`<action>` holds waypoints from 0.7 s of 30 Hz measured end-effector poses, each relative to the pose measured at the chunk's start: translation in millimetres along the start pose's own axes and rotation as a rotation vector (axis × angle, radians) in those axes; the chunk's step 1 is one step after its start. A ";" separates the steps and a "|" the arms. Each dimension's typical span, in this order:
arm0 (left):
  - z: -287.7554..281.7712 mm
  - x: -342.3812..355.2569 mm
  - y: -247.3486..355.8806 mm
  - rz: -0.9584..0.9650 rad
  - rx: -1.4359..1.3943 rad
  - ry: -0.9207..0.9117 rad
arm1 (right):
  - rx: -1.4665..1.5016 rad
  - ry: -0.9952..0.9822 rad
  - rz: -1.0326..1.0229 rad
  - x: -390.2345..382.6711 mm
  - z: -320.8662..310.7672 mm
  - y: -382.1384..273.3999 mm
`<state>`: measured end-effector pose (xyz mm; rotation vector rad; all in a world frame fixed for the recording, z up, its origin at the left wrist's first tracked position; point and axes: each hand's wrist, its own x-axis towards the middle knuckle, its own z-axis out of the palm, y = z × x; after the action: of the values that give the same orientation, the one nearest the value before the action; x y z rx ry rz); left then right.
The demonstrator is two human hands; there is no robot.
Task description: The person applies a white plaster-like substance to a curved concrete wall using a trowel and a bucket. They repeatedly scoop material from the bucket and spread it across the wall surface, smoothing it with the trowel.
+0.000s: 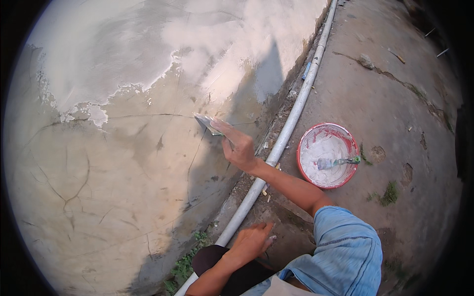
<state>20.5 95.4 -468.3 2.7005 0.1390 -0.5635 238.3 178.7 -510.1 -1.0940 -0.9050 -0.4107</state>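
Observation:
My right hand (236, 147) grips a flat metal scraper (207, 123) against the cracked wall (113, 167), just below a band of white coating (123, 44) with ragged edges. My left hand (252, 241) is low by my dark-clothed knee, fingers loosely bent and apart, with white residue on a fingertip and nothing visible in it. Right of my right forearm, a red bucket (308, 175) holds white paste, with a green-handled brush or blade (345, 161) resting inside.
A long grey pipe (289, 129) runs along the wall's base, beside debris and weeds (195, 251). The cracked concrete ground (395, 123) on the right bears a stone (366, 61), a stick-like tool (397, 56) and grass tufts. A small blue object (306, 70) lies beside the pipe.

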 end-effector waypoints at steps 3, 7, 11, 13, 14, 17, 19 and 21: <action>1.4 -5.6 2.0 0.011 -0.028 0.037 | -0.208 0.345 0.165 81.1 -46.0 52.4; 1.2 -4.9 -2.8 0.017 -0.010 0.031 | -0.291 0.427 0.227 144.8 -68.2 116.7; 2.9 -3.6 -8.1 0.019 0.030 0.023 | -0.181 0.312 0.188 129.7 -35.6 72.8; 2.1 -2.0 -4.9 0.015 0.012 0.012 | -0.171 0.253 0.035 97.5 -5.2 52.5; 1.7 -1.7 -3.9 0.012 0.003 0.004 | -0.188 0.202 -0.008 78.0 10.3 34.6; 0.9 1.3 -3.4 0.000 0.007 -0.047 | -0.136 0.022 -0.104 40.9 24.7 -11.6; 4.6 -1.3 -5.1 0.025 -0.009 0.008 | -0.066 -0.052 -0.226 32.5 19.0 -15.4; 5.1 -8.9 -5.3 0.015 -0.015 0.038 | -0.061 0.023 -0.111 53.1 -8.1 -11.2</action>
<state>9.7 98.2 -470.9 2.6963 0.1322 -0.5046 265.3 173.8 -462.6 -1.0954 -0.9411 -0.5444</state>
